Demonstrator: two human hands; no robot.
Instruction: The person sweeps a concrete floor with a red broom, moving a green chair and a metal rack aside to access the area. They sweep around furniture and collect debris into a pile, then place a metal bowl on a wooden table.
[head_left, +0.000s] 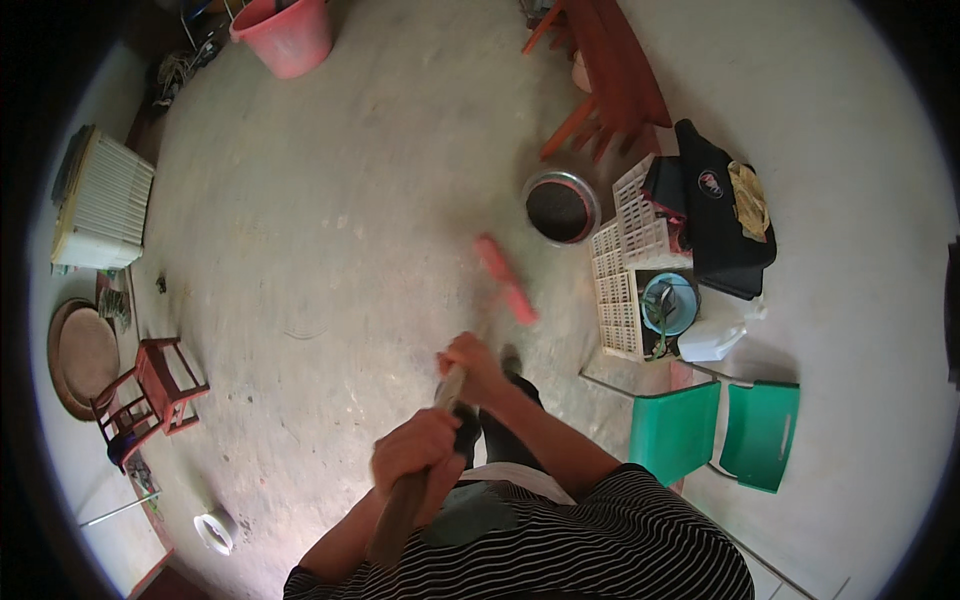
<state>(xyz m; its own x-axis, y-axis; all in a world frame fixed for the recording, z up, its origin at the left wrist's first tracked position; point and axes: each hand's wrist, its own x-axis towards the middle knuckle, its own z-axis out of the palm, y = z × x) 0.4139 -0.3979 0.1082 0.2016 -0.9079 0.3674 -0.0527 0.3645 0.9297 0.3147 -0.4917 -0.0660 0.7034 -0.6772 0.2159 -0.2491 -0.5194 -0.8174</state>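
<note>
My left hand (416, 450) is closed around the upper part of a thick wooden handle (397, 517), whose end points back towards my striped shirt. Farther down the same handle, my right hand (476, 369) grips it too. The handle runs away from me to a narrow red bar-shaped head (506, 279) low over or on the concrete floor. That head is blurred; whether it is a broom or a mop I cannot tell. My dark-clad legs and one shoe show just beyond and below my hands.
On the right stand a round metal-rimmed container (561, 208), white plastic crates (616, 289), a black bag (720, 217), a white jug (711, 339) and a green chair (675, 431). A red wooden chair (161, 382) is at left, a pink tub (289, 41) at top.
</note>
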